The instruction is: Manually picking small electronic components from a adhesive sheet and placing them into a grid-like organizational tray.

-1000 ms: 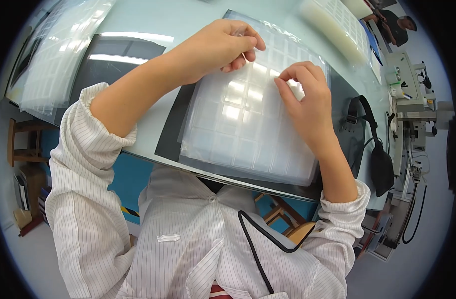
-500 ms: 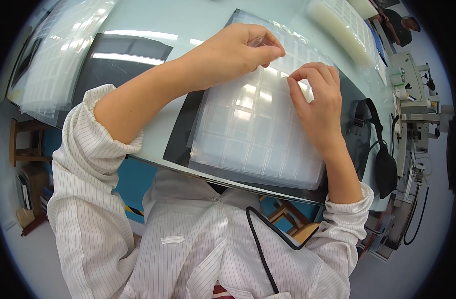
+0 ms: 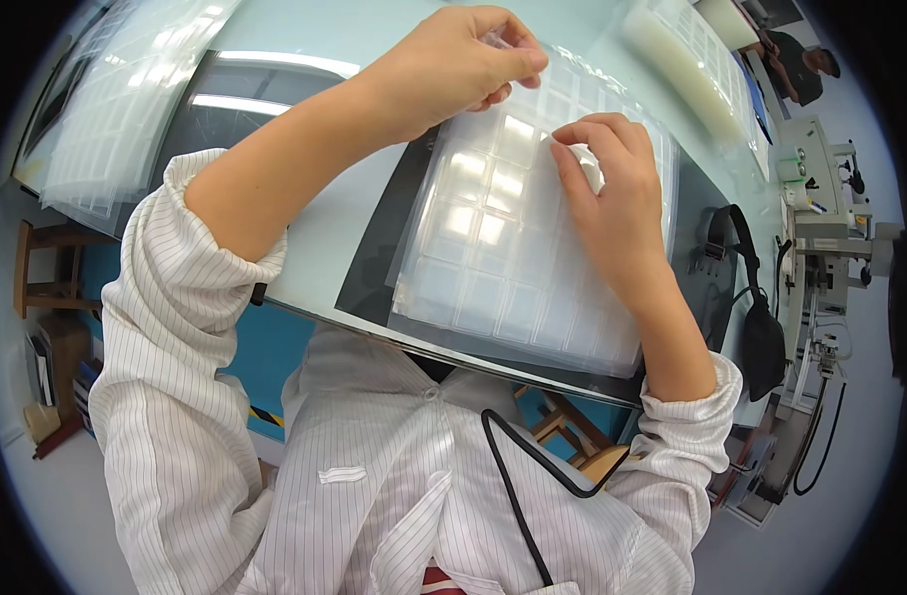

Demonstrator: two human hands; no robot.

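A stack of clear plastic sheets with rows of rectangular pockets [image 3: 478,273] lies in front of me on a black mat [image 3: 369,283]. Over the far left edge of the stack, my left hand [image 3: 478,64] is closed in a pinch, with a bit of clear plastic film [image 3: 495,40] showing between its fingers. My right hand [image 3: 617,183] hovers over the right part of the stack, thumb and forefinger bent together at their tips. What those fingertips hold, if anything, is too small to make out.
More clear pocket sheets [image 3: 126,109] lie at the left of the glass-topped table, and a thick pile [image 3: 686,59] stands far right. A black strap with a pouch [image 3: 761,337] hangs by the right edge. Beyond are a machine [image 3: 825,198] and another person [image 3: 798,67].
My left hand has moved away from me and a little left, still pinched. My right hand has shifted slightly left and away, its fingers much as before.
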